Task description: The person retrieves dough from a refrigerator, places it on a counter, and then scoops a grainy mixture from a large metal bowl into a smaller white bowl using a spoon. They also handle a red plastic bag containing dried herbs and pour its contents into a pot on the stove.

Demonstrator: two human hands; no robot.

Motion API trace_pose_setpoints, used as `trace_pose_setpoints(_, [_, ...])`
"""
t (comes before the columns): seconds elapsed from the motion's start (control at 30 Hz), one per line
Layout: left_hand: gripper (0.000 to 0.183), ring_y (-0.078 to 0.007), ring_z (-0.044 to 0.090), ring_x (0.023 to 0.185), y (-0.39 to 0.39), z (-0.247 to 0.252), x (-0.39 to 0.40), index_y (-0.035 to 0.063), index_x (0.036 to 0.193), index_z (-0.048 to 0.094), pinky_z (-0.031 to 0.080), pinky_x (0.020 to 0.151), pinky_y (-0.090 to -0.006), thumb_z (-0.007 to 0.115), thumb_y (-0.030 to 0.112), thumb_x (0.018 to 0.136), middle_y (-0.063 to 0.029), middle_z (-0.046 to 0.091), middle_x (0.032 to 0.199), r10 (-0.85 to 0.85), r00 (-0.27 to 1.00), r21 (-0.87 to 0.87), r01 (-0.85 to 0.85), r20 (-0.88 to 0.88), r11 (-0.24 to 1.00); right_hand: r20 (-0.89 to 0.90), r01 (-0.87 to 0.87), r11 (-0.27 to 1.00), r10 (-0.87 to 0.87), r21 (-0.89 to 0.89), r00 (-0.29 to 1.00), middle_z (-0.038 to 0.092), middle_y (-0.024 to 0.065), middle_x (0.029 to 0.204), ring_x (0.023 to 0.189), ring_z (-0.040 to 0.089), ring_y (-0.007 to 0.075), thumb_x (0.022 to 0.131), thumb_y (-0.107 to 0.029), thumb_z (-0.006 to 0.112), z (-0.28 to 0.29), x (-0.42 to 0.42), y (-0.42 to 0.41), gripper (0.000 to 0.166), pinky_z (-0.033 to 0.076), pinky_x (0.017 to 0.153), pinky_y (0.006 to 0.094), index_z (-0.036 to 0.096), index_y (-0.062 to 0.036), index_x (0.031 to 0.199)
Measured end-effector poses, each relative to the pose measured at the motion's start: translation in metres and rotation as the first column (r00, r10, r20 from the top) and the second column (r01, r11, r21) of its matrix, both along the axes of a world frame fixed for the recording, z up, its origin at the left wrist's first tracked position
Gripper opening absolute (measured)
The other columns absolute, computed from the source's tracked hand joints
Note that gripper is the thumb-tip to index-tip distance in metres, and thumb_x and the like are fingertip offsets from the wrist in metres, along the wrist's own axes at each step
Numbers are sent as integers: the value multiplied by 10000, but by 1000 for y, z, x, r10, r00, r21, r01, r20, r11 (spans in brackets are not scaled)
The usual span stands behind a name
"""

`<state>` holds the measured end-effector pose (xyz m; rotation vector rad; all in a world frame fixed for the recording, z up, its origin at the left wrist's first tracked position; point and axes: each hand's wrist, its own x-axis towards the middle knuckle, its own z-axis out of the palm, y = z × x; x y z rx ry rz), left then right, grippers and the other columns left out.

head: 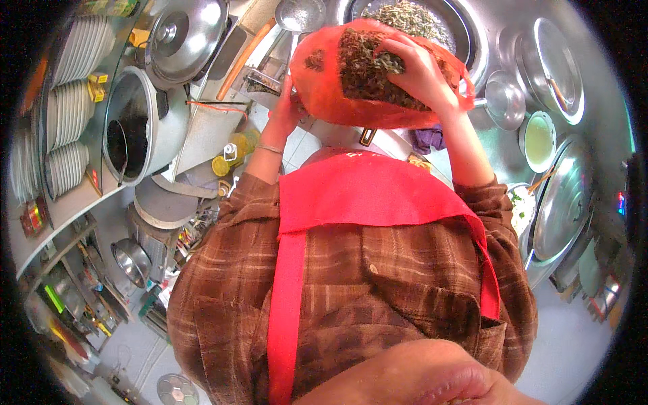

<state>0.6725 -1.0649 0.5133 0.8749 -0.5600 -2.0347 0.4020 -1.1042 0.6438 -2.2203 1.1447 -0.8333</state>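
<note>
A thin red plastic bag (pixel 321 101) is held up in front of my chest with its mouth spread. Inside it lies a mass of brown dried leaves (pixel 364 68). My left hand (pixel 293 104) grips the bag's left side, and part of that hand is hidden by the plastic. Reaching into the mouth, my right hand (pixel 417 71) has its fingers curled around a paler clump of the dried leaves. Just beyond the bag sits a round metal pan (pixel 476 38) holding pale dried shreds (pixel 412 17).
Metal ladles (pixel 505 101) (pixel 299 15) flank the bag. To the right are a bowl of pale liquid (pixel 539 140) and metal lids (pixel 562 202). Leftward stand a deep pot (pixel 169 124), a lidded pot (pixel 187 38) and stacked white plates (pixel 68 116). A wooden handle (pixel 245 58) lies near the left hand.
</note>
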Motion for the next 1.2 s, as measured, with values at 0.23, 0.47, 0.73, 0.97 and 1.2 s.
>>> trace_pose_setpoints(0.23, [522, -192, 402, 1183, 22, -15, -9, 60, 1313, 310, 345, 990, -350, 395, 380, 908, -86, 390, 1313, -113, 991, 1, 114, -71, 994, -17, 117, 993, -117, 19, 993, 542, 145, 989, 982, 502, 341, 573, 10, 587, 30, -30, 68, 393, 420, 831, 378, 549, -18, 963])
trace_pose_setpoints(0.47, [591, -226, 440, 1151, 46, 34, -38, 80, 1294, 342, 374, 959, -367, 520, 414, 841, -89, 426, 1279, -124, 992, 52, 122, 34, 991, -162, 239, 968, -224, 75, 961, 534, 126, 1025, 956, 520, 341, 602, -31, 634, 7, -21, 108, 379, 444, 792, 390, 547, -57, 970])
trace_pose_setpoints(0.73, [582, -256, 453, 1126, 46, 35, -20, 67, 1313, 291, 426, 901, -414, 542, 320, 853, -98, 417, 1267, 212, 974, -178, -195, 78, 964, 116, 239, 971, -236, -14, 965, 539, 113, 978, 942, 532, 315, 577, -7, 632, 40, -24, 86, 378, 446, 786, 352, 541, -31, 942])
trace_pose_setpoints(0.97, [434, -252, 480, 1109, 41, 2, 18, 40, 1298, 317, 414, 927, -379, 422, 148, 891, -121, 442, 1254, 210, 972, -103, -220, -104, 970, 267, 267, 963, -253, -19, 930, 571, 79, 1034, 963, 536, 152, 701, 32, 547, 39, -19, 48, 353, 412, 859, 260, 536, 20, 1054])
trace_pose_setpoints(1.2, [426, -246, 484, 1104, 38, -8, 20, 23, 1287, 331, 418, 922, -373, 416, 159, 892, -125, 453, 1243, 196, 956, -54, -212, -218, 976, 389, 289, 951, -310, 113, 867, 604, 90, 952, 924, 546, 178, 643, 45, 521, 70, -5, 8, 342, 420, 830, 280, 563, 6, 980])
